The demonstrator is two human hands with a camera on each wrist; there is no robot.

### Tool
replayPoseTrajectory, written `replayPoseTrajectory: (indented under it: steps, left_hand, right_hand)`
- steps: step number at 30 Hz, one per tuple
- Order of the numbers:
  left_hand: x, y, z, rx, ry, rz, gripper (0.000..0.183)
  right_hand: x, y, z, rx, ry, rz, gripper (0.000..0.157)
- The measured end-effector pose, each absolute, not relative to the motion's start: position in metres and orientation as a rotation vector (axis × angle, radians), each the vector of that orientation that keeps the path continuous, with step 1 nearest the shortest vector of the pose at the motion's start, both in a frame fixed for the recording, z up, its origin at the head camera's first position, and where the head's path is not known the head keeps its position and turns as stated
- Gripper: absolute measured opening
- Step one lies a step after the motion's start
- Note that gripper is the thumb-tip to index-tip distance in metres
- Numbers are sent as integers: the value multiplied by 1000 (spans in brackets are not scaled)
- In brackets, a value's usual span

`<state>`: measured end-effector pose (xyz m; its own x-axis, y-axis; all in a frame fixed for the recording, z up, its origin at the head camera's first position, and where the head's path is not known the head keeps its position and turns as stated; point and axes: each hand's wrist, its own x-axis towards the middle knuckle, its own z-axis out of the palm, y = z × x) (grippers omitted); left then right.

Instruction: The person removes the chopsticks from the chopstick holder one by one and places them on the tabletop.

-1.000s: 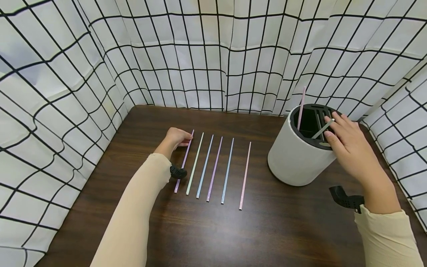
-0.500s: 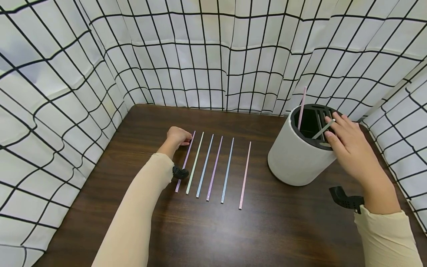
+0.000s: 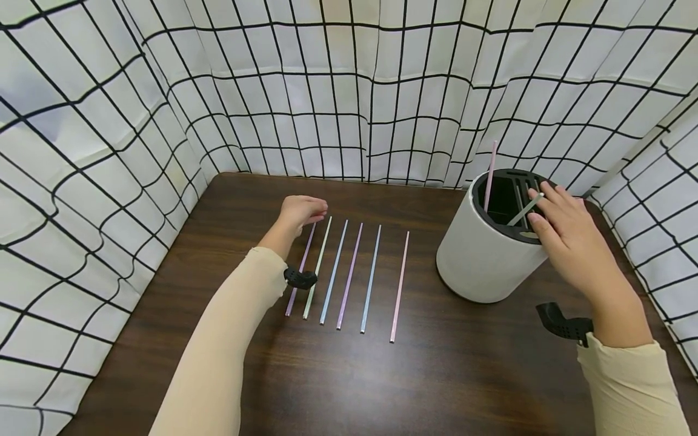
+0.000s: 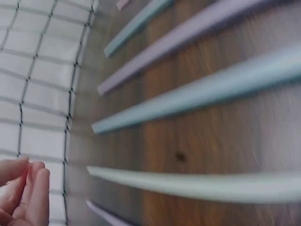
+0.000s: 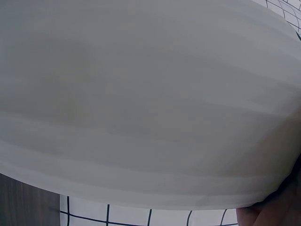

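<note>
Off the flat purple stick [image 3: 307,249] at the left end of the row, the person's left hand [image 3: 299,212] has lifted and drifted rightward since a moment ago, when it was pinching that stick. Its fingers are now released, thumb and fingertips close together, raised near the far end of the flat pale-green stick [image 3: 323,248] lying next along. Rightward from there on the dark wooden table [image 3: 447,387] I see a flat light-blue stick [image 3: 335,272], a second purple stick [image 3: 351,276] and a second blue stick [image 3: 371,278], roughly parallel and apart; a flat pink stick [image 3: 400,287] sits past a wider gap. Further right stands a whitish round container [image 3: 474,260] with a black slotted top, another pink stick [image 3: 490,175] leaning upright from its open compartment. Another green stick [image 3: 522,212] slants from it toward the right hand [image 3: 569,236], which rests extended fingers on the container's top; whether they touch that stick, I can't tell.
</note>
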<state>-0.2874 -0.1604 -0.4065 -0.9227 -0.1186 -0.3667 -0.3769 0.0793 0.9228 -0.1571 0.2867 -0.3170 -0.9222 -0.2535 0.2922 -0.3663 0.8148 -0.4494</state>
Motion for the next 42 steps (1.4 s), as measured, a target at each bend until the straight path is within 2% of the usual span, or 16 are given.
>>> replayPoseTrajectory:
  steps: [14,23,33,42]
  left_hand:
    - [-277,-67,-359,-27,1928,2141,35]
    - [-263,-19,-333,318,1934,2068,36]
    - [-250,28,-306,538,1997,2008,38]
    - [-244,43,-291,608,2028,1942,39]
  right_hand:
    - [-158,285,-316,492,-2788,744,51]
    - [-156,287,-317,492,-2789,744,52]
    - [-155,288,-316,478,-2778,744,52]
    - [-156,288,-317,482,-2774,772,52]
